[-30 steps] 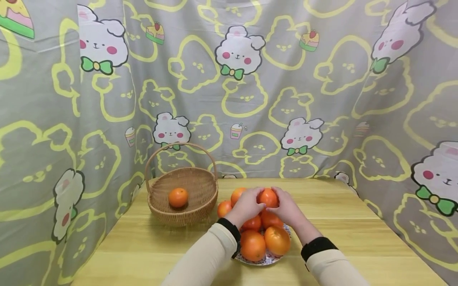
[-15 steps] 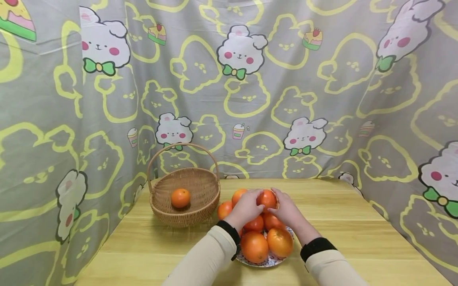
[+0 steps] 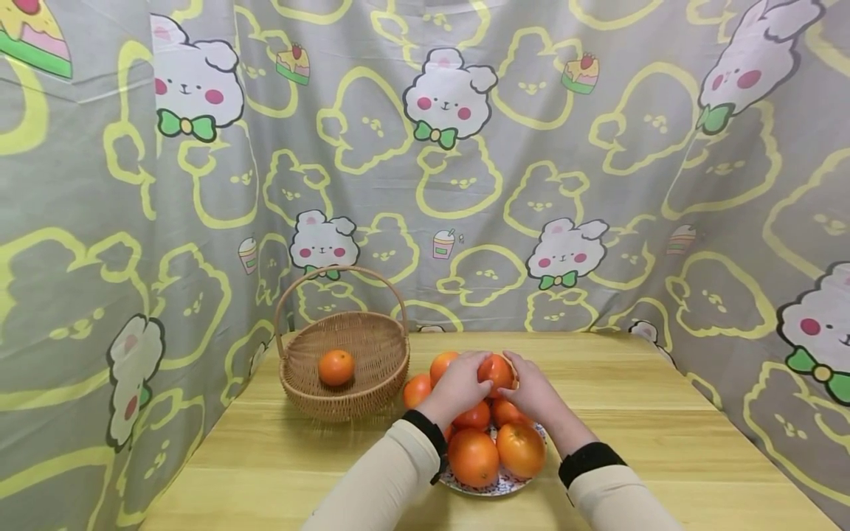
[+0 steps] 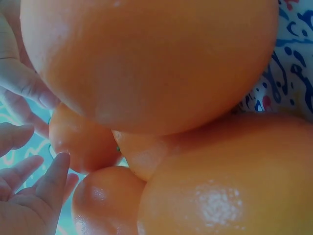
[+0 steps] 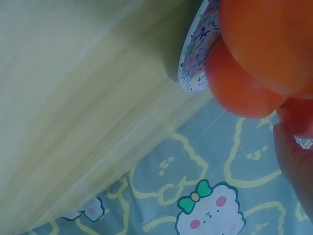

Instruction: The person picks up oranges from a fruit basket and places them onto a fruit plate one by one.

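Both hands cup one orange [image 3: 496, 375] at the far side of a pile of oranges. My left hand [image 3: 458, 387] grips its left side, thumb and fingers bent round it. From the right, my right hand [image 3: 538, 387] has fingers and thumb curved about the same fruit. In the left wrist view, fingertips [image 4: 62, 159] lie right at a small orange [image 4: 85, 139]. A right finger [image 5: 282, 134] meets an orange [image 5: 298, 117] in the right wrist view. More oranges [image 3: 474, 458] lie under and in front of the hands on a patterned plate [image 3: 494, 487], partly hidden by the arms.
Left of the pile stands a wicker basket [image 3: 341, 408] with a tall arched handle [image 3: 340, 268]; a single orange [image 3: 336, 367] lies inside. Everything rests on a wooden table [image 3: 637, 413]. A printed curtain [image 3: 458, 221] encloses the back and sides.
The head view has shifted slightly, so the scene sits a little further right. The cupped orange has moved slightly left relative to its surroundings, while both hands stay around it.
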A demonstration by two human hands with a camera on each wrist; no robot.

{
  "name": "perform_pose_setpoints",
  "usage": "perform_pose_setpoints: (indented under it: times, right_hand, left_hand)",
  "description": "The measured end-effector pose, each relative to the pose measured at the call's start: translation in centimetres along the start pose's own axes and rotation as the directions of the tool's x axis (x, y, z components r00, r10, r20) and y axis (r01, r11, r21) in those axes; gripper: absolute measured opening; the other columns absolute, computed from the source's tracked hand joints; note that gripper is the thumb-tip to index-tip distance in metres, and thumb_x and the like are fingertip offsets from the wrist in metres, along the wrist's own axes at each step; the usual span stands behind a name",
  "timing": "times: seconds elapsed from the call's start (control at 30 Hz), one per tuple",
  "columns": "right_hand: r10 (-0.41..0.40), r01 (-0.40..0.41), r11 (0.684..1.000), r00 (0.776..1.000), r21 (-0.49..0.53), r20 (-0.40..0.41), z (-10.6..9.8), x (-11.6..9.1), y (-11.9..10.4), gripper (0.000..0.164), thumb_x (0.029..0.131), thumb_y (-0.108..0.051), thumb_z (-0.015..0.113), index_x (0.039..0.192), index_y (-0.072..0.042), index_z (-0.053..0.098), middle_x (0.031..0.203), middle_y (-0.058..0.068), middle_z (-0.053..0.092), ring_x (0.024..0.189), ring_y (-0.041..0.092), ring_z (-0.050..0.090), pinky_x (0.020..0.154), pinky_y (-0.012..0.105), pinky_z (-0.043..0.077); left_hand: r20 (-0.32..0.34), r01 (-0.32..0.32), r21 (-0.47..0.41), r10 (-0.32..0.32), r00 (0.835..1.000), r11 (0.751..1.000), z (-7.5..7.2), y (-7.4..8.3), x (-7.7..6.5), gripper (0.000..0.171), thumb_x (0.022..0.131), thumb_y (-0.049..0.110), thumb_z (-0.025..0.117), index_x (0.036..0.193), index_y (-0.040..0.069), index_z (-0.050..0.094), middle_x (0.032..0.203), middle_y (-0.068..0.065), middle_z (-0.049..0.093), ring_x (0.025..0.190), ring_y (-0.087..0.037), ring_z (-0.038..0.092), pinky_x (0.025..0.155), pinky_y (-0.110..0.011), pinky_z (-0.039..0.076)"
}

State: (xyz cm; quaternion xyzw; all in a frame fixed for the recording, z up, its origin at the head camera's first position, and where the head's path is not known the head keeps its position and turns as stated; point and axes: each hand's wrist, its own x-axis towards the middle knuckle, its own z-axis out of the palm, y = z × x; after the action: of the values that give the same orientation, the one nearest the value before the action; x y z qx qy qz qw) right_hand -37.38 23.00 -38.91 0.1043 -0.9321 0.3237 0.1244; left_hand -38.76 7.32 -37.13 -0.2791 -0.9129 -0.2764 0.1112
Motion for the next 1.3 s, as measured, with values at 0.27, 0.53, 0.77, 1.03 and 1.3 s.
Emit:
perform_pose_setpoints:
  times: [0.27, 0.53, 0.77, 1.03, 1.3]
  right_hand:
    - [-0.002, 0.002, 1.0, 1.0, 0.003, -0.024, -0.3, 0.3, -1.1, 0.066, 0.079, -0.01, 0.069, 0.135, 0.0, 0.036, 0.124, 0.028, 0.045, 0.109, 0.039, 0.047, 0.09, 0.051, 0.04]
    - [-0.028, 0.028, 0.999, 0.999, 0.023, -0.04, -0.3, 0.7, -3.1, 0.063, 0.08, -0.011, 0.069, 0.134, 0.0, 0.039, 0.129, 0.027, 0.042, 0.119, 0.041, 0.04, 0.096, 0.053, 0.034]
    - [-0.049, 0.05, 0.999, 0.997, 0.021, -0.053, 0.1, 1.1, -4.9, 0.061, 0.082, -0.012, 0.066, 0.134, -0.001, 0.039, 0.129, 0.027, 0.041, 0.119, 0.041, 0.04, 0.094, 0.054, 0.036]
    - [-0.108, 0.11, 0.992, 0.993, 0.06, -0.039, 1.3, 2.6, -7.7, 0.06, 0.082, -0.012, 0.066, 0.135, -0.002, 0.039, 0.129, 0.025, 0.043, 0.114, 0.038, 0.045, 0.089, 0.051, 0.041]
    - [-0.143, 0.14, 0.986, 0.989, 0.09, 0.025, 3.0, 4.4, -10.9, 0.062, 0.082, -0.012, 0.067, 0.137, -0.006, 0.037, 0.129, 0.024, 0.043, 0.111, 0.04, 0.049, 0.086, 0.048, 0.045]
  left_hand:
    - [-0.002, 0.024, -0.03, -0.024, 1.0, 0.999, -0.6, -0.1, -0.2, 0.05, 0.083, 0.016, 0.065, 0.13, 0.011, 0.051, 0.129, -0.007, 0.051, 0.118, -0.02, 0.048, 0.095, -0.033, 0.04]
    - [-0.046, 0.032, -0.094, -0.037, 0.998, 0.995, -1.7, -1.2, -0.7, 0.052, 0.082, 0.015, 0.067, 0.13, 0.013, 0.05, 0.129, -0.006, 0.05, 0.115, -0.019, 0.049, 0.091, -0.031, 0.043]
    - [-0.113, 0.024, -0.157, -0.043, 0.993, 0.987, -3.7, -2.8, -1.0, 0.053, 0.079, 0.013, 0.069, 0.129, 0.01, 0.05, 0.127, -0.009, 0.05, 0.114, -0.024, 0.05, 0.089, -0.035, 0.044]
    - [-0.133, 0.043, -0.154, -0.064, 0.989, 0.987, -6.6, -5.3, -2.5, 0.054, 0.08, 0.017, 0.07, 0.129, 0.012, 0.05, 0.125, -0.008, 0.05, 0.11, -0.025, 0.051, 0.085, -0.034, 0.046]
    - [-0.167, 0.1, -0.172, -0.129, 0.977, 0.98, -9.2, -8.8, -4.1, 0.054, 0.078, 0.018, 0.07, 0.128, 0.013, 0.05, 0.125, -0.011, 0.05, 0.112, -0.027, 0.049, 0.089, -0.04, 0.043]
